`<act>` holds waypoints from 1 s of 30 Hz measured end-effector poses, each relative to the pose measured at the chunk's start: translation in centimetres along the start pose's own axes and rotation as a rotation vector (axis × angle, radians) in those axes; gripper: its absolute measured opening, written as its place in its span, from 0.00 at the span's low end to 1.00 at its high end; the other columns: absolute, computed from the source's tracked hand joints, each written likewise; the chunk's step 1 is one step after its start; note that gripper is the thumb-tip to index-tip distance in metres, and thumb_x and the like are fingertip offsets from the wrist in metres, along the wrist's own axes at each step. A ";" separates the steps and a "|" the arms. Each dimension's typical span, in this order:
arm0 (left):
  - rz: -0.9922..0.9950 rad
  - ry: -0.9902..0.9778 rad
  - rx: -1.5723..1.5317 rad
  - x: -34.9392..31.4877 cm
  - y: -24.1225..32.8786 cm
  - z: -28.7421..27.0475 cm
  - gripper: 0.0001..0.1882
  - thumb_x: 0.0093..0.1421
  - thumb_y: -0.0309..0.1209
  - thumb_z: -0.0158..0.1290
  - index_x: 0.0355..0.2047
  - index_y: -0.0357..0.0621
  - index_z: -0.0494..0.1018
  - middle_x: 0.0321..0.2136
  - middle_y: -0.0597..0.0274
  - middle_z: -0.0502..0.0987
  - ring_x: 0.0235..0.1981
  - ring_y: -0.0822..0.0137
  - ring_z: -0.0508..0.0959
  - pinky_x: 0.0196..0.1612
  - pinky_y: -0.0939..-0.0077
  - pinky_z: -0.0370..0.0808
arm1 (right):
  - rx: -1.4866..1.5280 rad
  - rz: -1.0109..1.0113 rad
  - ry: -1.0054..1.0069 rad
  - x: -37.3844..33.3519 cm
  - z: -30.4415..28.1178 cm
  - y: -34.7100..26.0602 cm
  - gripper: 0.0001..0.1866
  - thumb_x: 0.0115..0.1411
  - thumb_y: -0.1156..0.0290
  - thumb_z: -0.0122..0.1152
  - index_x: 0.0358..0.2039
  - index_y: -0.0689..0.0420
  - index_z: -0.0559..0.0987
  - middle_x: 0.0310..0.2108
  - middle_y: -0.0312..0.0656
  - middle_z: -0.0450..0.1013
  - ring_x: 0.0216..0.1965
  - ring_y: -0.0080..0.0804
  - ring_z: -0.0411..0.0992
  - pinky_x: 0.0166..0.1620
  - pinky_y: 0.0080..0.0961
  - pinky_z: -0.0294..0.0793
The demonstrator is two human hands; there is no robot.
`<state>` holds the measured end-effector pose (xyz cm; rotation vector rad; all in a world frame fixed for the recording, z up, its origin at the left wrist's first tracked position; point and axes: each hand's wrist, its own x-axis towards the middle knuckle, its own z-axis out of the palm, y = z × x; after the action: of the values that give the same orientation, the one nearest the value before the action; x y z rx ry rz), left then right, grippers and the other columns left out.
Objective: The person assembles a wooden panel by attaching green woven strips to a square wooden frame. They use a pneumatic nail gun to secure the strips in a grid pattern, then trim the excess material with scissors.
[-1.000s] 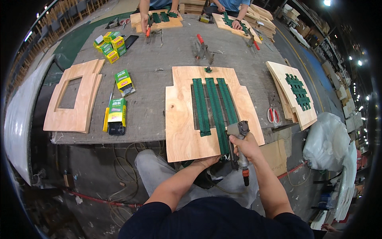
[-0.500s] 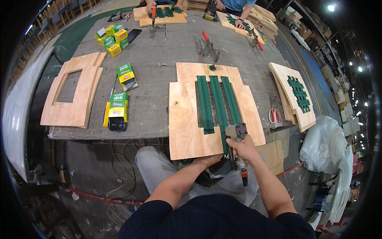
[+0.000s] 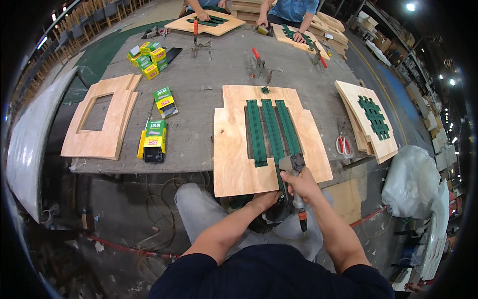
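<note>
A light plywood panel [image 3: 231, 144] with a rectangular opening lies in front of me, its near end overhanging the table edge. Three green webbing straps [image 3: 272, 130] run lengthwise across the opening. The middle strap extends down to the panel's near edge. In my right hand [image 3: 302, 184] is a pneumatic staple gun [image 3: 293, 163], fingers wrapped round its grip. Its head sits over the middle strap, just below the opening. My left hand [image 3: 266, 199] is closed at the panel's near edge, by the tail of that strap; its fingertips are partly hidden.
A clamp [image 3: 260, 65] with a red handle stands at the panel's far end. Left are staple boxes [image 3: 156, 134], a phone [image 3: 154, 155] and a bare panel [image 3: 74, 134]. Right are scissors [image 3: 343, 144] and a webbed panel [image 3: 356, 109]. Two people work across the table.
The staple gun in my right hand has shifted slightly up and left along the middle strap. Across the table, one person's panel has turned and the other's hand has reached a small yellow object.
</note>
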<state>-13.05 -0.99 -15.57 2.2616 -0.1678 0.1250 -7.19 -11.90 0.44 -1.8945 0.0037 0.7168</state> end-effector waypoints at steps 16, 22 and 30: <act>-0.358 -0.110 -0.590 -1.3 4.9 -3.6 0.19 0.73 0.39 0.50 0.46 0.32 0.76 0.29 0.54 0.84 0.29 0.64 0.84 0.35 0.66 0.79 | 0.232 -0.116 0.132 -3.2 -6.5 2.0 0.16 0.64 0.65 0.69 0.45 0.63 0.78 0.32 0.39 0.78 0.18 0.27 0.73 0.19 0.25 0.70; -0.510 -0.015 -0.782 8.2 5.4 -13.1 0.17 0.74 0.39 0.49 0.41 0.33 0.76 0.30 0.54 0.84 0.21 0.71 0.77 0.22 0.72 0.74 | 0.219 -0.142 0.053 -2.7 -5.8 1.8 0.17 0.65 0.65 0.68 0.47 0.63 0.78 0.30 0.39 0.77 0.17 0.26 0.73 0.19 0.24 0.70; -0.716 -0.129 -0.789 13.3 2.0 -12.6 0.19 0.75 0.42 0.46 0.47 0.38 0.78 0.37 0.62 0.86 0.25 0.71 0.75 0.23 0.70 0.69 | 0.061 0.004 0.005 1.2 -3.7 -0.4 0.18 0.63 0.63 0.69 0.43 0.64 0.75 0.28 0.40 0.77 0.16 0.25 0.73 0.17 0.24 0.67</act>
<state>-0.70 6.35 -4.06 1.4256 0.4556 -0.4020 -4.34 -14.45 1.22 -1.8387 0.0322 0.7069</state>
